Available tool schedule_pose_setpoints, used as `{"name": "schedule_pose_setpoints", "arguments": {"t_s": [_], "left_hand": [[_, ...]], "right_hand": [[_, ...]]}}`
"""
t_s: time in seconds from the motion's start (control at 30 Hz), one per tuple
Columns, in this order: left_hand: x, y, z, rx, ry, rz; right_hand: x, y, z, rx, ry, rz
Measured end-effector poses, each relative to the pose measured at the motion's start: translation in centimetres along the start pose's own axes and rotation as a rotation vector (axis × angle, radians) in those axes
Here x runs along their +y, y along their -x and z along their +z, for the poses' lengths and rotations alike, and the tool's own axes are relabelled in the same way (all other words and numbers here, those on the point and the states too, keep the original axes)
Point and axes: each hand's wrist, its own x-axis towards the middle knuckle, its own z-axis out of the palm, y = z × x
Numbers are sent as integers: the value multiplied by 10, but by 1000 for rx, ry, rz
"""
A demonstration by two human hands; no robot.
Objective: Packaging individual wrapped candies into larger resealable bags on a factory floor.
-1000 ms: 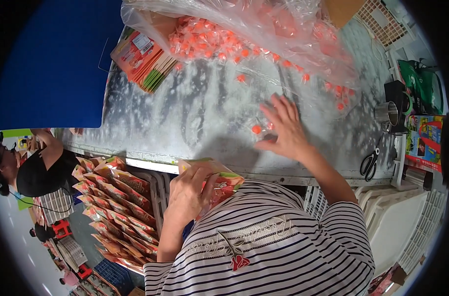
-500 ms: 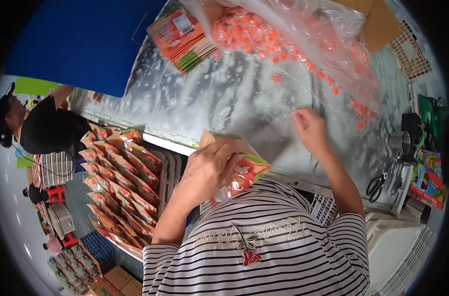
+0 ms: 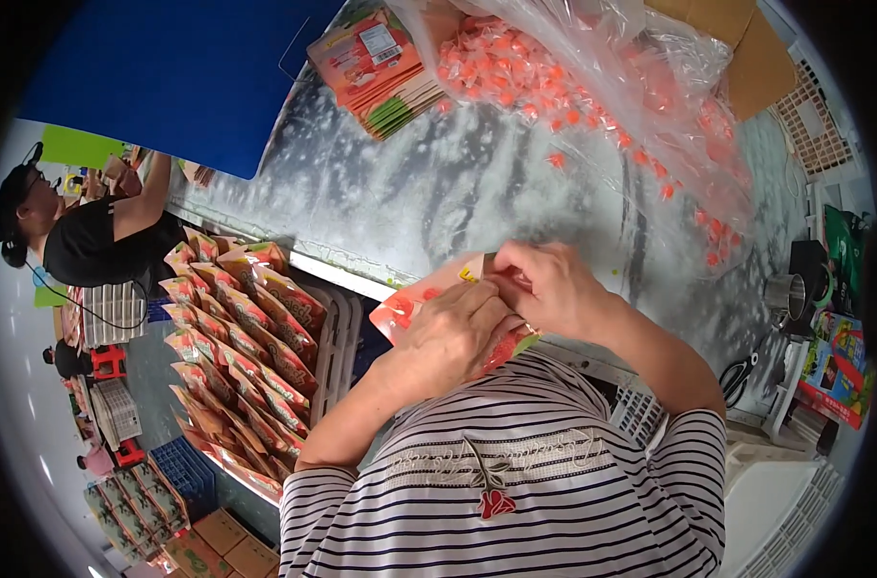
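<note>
A red-and-green printed pouch (image 3: 407, 310) is held in front of my chest, tilted, at the near edge of the table. My left hand (image 3: 455, 335) is closed over its middle, so much of its face is hidden. At the pouch's upper right edge, my right hand (image 3: 554, 286) has its fingertips bent together and pressed on the film. Whether anything else is between those fingers cannot be seen. Beyond my hands, orange-red wrapped candies (image 3: 501, 60) lie heaped under a clear plastic bag (image 3: 641, 116). A stack of flat pouches (image 3: 385, 82) sits left of them.
A crate of upright filled pouches (image 3: 241, 356) stands at my left, below the table edge (image 3: 342, 275). A blue panel (image 3: 159, 77) rises at the far left, near a co-worker (image 3: 96, 226). Scissors (image 3: 740, 376) and a metal cup (image 3: 783, 297) are at the right.
My right hand has come left and down from over the table onto the pouch's edge. The pouch has turned in my left hand, its other end now pointing left.
</note>
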Motion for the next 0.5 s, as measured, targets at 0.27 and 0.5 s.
{"name": "schedule_pose_setpoints", "arguments": {"t_s": [0.27,0.5], "left_hand": [[-4,-7,7,-43,58,-9],[7,-16,15,69,193,93]], "right_hand": [[-13,-19,-24,-97,-135,404],[-12,-25,-14,-92,143,357]]}}
